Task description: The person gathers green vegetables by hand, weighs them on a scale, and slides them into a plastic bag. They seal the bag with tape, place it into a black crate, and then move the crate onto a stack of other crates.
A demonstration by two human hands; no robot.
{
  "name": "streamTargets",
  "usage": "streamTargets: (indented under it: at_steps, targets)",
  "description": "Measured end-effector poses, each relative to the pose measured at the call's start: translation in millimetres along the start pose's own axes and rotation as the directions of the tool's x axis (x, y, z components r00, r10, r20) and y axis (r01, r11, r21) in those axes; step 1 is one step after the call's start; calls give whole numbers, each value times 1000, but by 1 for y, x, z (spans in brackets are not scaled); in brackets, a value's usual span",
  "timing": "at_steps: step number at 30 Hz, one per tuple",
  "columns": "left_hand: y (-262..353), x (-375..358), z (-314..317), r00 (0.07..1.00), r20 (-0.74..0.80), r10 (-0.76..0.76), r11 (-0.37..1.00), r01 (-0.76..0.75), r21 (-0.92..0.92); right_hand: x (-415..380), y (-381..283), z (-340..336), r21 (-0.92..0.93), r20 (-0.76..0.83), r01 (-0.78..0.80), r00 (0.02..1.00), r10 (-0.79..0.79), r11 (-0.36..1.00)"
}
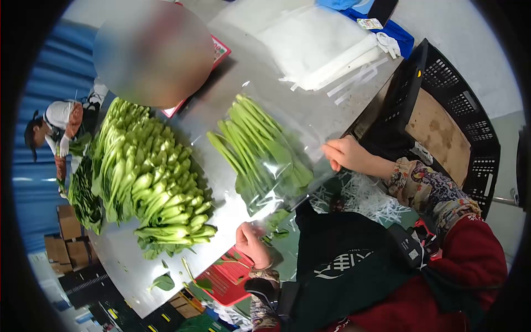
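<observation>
A clear plastic bag lies on the metal table with a bunch of leafy green vegetables inside. The stems point away from me and the leaves lie nearer my body. My right hand is closed in a pinch at the bag's right edge. At the bag's near left corner, my left hand is closed, its fingertips partly hidden. Left of the bag rises a large pile of the same greens, stem ends facing the bag.
A stack of clear bags lies on the metal table at the back. A black crate stands at right, with shredded white strips beside it. A red basket sits below the near edge. Another person handles greens at far left.
</observation>
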State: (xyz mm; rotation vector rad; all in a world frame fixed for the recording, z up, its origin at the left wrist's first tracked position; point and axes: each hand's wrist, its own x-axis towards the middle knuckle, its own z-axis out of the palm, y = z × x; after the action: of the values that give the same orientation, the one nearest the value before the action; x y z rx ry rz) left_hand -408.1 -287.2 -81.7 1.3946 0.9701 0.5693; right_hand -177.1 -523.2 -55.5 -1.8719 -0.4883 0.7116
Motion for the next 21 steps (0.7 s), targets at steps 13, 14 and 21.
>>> streamTargets:
  at_steps: [13, 14, 21]
  targets:
    - [8, 61, 10, 666, 594, 451, 567, -728, 386, 39, -63, 6, 702, 599, -443, 790, -127, 557]
    - [19, 51, 22, 681, 502, 533, 564, -728, 389, 41, -83, 11, 829, 535, -401, 773, -341, 390]
    - [101, -53, 247, 582, 673, 456, 720, -686, 106, -43, -161, -118, 955, 127, -256, 807, -577, -149]
